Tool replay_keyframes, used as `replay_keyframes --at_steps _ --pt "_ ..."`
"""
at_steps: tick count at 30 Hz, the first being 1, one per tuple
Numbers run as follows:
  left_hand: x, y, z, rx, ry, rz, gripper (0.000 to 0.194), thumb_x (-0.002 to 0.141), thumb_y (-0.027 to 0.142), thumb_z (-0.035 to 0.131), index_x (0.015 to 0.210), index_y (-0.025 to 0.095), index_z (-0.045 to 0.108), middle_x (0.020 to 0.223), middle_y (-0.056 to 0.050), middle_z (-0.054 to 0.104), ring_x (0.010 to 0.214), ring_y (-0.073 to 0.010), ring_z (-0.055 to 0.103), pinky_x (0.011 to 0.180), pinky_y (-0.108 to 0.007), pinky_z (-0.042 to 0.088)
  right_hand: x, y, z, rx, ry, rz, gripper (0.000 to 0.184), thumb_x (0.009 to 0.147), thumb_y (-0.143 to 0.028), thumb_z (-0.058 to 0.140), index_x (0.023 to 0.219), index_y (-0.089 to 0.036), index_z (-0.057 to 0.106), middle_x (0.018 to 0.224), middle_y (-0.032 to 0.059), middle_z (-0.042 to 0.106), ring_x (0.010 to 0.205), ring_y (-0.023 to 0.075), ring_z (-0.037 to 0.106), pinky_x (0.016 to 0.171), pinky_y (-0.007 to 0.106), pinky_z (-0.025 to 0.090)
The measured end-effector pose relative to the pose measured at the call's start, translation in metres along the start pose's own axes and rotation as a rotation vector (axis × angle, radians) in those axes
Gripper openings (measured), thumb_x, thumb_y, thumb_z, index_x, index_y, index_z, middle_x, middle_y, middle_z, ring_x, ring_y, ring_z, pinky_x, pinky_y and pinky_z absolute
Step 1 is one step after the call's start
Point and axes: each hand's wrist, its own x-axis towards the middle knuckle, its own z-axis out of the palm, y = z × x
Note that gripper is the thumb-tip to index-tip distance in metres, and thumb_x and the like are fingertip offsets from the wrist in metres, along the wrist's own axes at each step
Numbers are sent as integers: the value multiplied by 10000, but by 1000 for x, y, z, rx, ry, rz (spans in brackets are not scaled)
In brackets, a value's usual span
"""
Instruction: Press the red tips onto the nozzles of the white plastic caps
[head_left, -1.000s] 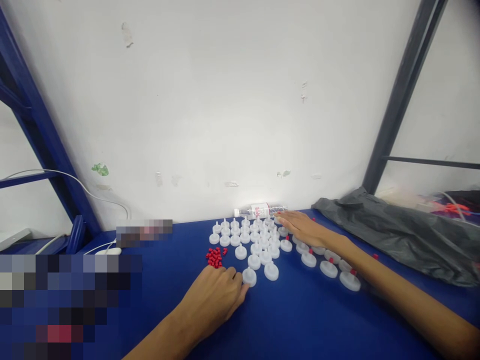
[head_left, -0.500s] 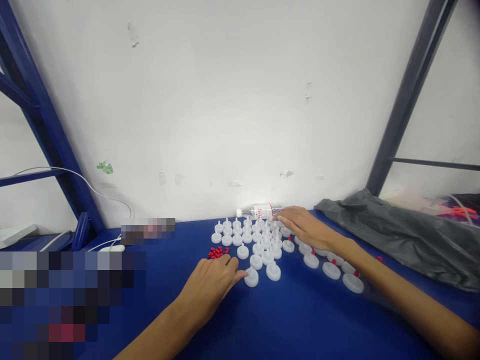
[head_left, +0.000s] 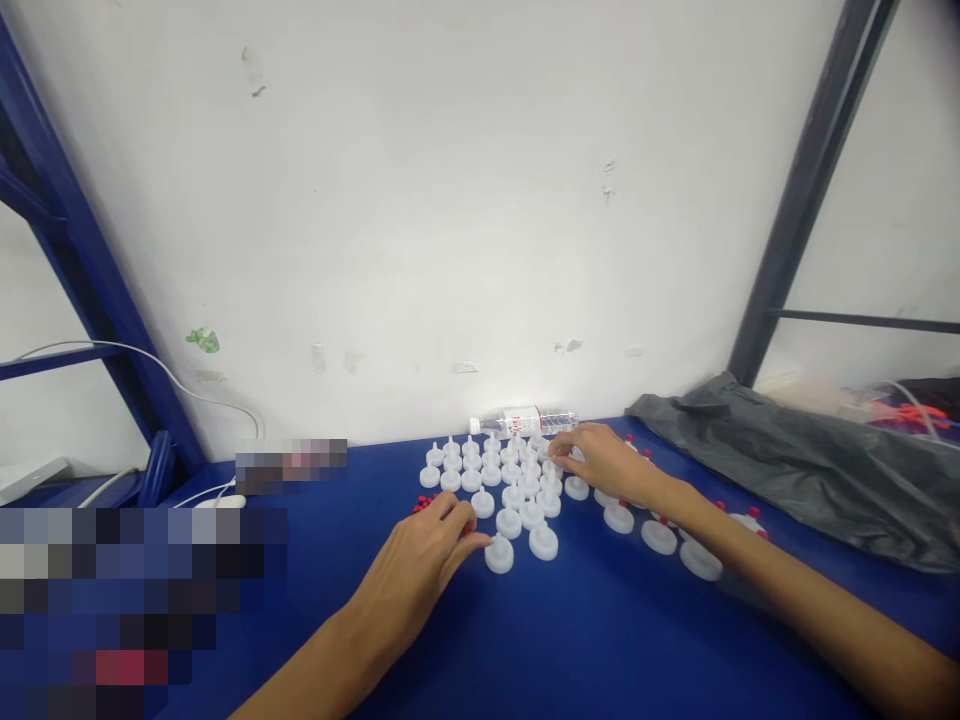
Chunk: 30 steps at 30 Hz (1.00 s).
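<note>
White nozzle caps [head_left: 508, 522] lie at the right hand's [head_left: 604, 465] 9 o'clock; its fingers, extended earlier, now curl narrow, hold unclear. Left hand [head_left: 420, 545], fingers narrowly parted, grip unclear, has advanced toward 12 o'clock, hiding more red caps [head_left: 424, 502].

A labelled bottle [head_left: 521, 420] lies by the wall [head_left: 450, 200] near a crumpled grey sheet [head_left: 795, 475].

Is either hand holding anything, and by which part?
It cannot be told: left hand by the red pieces, right hand by the white spouted pieces; no hold shows clearly.
</note>
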Motion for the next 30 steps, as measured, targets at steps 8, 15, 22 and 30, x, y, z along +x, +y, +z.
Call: replay_keyframes --at_steps 8,15,22,30 --pt "0 3 -5 -18 21 -22 120 995 255 530 941 195 619 867 10 687 694 -144 662 638 -243 494 -6 -7 -13 123 81 18 206 1015 -364 354 1021 -230 510 1048 95 720 861 260 682 717 366 499" --pt "-4 0 5 -69 189 69 244 1013 194 450 1172 204 634 1046 -44 718 873 -167 719 786 -272 576 -13 -36 -15 223 191 -131 200 1011 -401 448 1111 -250 533 1154 85 665 983 247 650 818 389 513" --pt "-5 2 4 -41 329 159 223 1016 230 479 1173 208 635 984 -24 765 810 -151 743 711 -221 573 -27 -71 -5 125 133 -460 334 980 -504 507 1105 -199 558 971 73 648 871 208 625 774 345 519" --pt "-9 3 3 -124 223 279 223 1011 169 480 1161 233 631 1040 -12 750 851 -118 723 632 -180 506 -30 -88 1 70 202 -601 286 990 -468 506 1033 -192 567 893 50 662 823 184 607 755 317 488"
